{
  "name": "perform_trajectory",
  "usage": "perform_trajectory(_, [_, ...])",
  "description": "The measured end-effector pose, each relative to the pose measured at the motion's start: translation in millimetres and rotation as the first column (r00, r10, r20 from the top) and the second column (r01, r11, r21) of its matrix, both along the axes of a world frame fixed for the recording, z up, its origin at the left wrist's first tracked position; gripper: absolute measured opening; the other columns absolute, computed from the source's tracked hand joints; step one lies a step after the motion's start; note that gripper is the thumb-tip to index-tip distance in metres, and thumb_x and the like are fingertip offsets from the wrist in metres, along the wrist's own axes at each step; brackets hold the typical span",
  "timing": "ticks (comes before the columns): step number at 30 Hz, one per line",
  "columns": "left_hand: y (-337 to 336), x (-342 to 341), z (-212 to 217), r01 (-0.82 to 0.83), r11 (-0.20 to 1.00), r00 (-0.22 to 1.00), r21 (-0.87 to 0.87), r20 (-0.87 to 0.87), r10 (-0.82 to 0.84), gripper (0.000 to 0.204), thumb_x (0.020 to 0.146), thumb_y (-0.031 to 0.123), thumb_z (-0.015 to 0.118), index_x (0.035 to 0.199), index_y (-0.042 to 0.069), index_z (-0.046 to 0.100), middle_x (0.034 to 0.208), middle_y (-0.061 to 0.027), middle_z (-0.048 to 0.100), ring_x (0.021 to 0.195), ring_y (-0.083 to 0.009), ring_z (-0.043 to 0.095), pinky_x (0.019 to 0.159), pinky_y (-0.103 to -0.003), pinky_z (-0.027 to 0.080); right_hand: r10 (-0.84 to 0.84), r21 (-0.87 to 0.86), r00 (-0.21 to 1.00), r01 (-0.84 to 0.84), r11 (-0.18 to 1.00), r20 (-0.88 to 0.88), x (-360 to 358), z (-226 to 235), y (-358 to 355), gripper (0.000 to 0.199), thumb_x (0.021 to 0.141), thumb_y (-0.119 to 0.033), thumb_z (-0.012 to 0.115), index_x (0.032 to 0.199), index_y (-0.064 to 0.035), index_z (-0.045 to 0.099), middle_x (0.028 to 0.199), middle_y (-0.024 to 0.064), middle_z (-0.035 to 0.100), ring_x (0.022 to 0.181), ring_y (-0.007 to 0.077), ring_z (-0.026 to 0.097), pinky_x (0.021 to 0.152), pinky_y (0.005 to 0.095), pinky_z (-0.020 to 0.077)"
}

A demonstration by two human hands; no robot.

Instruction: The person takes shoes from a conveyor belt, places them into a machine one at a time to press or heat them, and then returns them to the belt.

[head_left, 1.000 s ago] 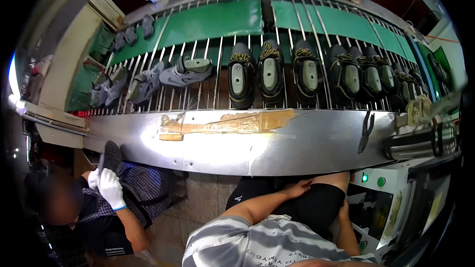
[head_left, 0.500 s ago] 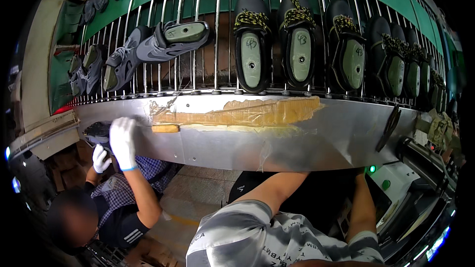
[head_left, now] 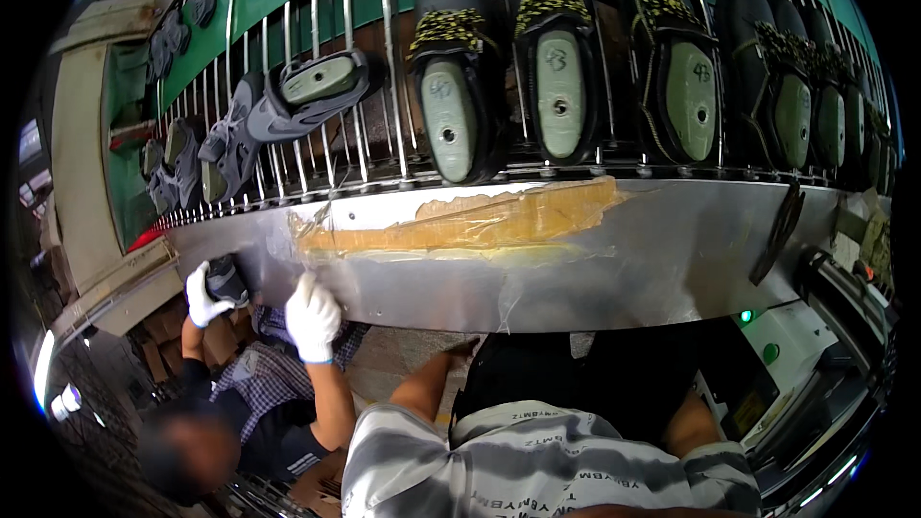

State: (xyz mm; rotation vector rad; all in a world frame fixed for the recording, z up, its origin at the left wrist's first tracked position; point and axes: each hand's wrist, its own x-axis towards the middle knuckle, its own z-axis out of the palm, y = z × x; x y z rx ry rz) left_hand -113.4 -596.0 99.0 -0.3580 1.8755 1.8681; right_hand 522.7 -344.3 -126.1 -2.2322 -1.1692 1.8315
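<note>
My left forearm [head_left: 422, 391] reaches down toward my dark trousers [head_left: 595, 374]. My left hand sits at the lower edge of the steel ledge [head_left: 614, 259], and its fingers cannot be made out. My right arm [head_left: 693, 422] bends down beside my lap, with the hand hidden. Above the ledge, a wire rack conveyor [head_left: 384, 149] carries black shoes with yellow-flecked laces [head_left: 459, 77], soles up. A grey shoe [head_left: 307, 96] lies tilted on the rack to their left.
A person crouches at lower left in white gloves. One glove [head_left: 203, 295] holds a dark shoe [head_left: 228, 278]; the other glove [head_left: 312, 317] is by the ledge's edge. Yellowed tape [head_left: 480, 221] covers the ledge. A white machine with green lights [head_left: 767, 350] stands at right.
My head has moved closer to the rack, so the shoes loom larger. The gloved person's raised hand dropped from the ledge top to its lower edge.
</note>
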Motion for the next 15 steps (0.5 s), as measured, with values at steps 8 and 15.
perform_trajectory(8, [-44,-116,47,0.049,0.997,0.996,0.059,-0.074,-0.045,0.042,0.101,0.038,0.039,0.077,0.01,0.059,0.065,-0.0037,0.053,0.044,-0.0147,0.046,0.039,-0.027,0.037,0.0,-0.007,0.999,0.001,1.0,0.048,10,12,-19,0.031,0.097,-0.02,0.047,0.117,0.0005,0.059,0.113,0.0157,0.062,0.098,0.0264,0.061,0.083,0.0367,0.049])
perform_trajectory(15, [-42,-120,77,-0.027,0.986,0.992,-0.165,-0.124,0.007,0.036,0.098,0.034,0.045,0.08,0.008,0.06,0.068,-0.006,0.056,0.05,-0.0166,0.05,0.045,-0.029,0.04,-0.029,-0.046,0.996,0.033,0.998,0.09,47,38,-68,0.03,0.096,-0.02,0.048,0.115,0.0001,0.06,0.111,0.0155,0.063,0.097,0.0261,0.062,0.082,0.0365,0.0493])
